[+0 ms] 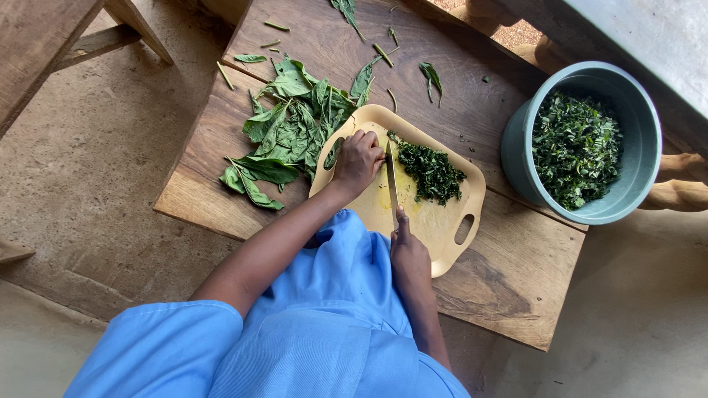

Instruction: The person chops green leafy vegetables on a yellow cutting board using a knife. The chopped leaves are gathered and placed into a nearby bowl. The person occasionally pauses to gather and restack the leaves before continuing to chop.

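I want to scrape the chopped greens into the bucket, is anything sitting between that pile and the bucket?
Nothing visible does. The chopped pile lies on the board, and only the board's rim and bare table separate it from the bucket. The knife is on the pile's far side.

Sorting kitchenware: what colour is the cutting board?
Pale yellow cutting board, clearest in the head view.

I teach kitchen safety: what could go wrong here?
The left hand presses leaves right beside the knife held by the right hand, so a slip could nick the fingers. The cutting board may slide on the wooden table. The bowl overhangs the table edge and could tip.
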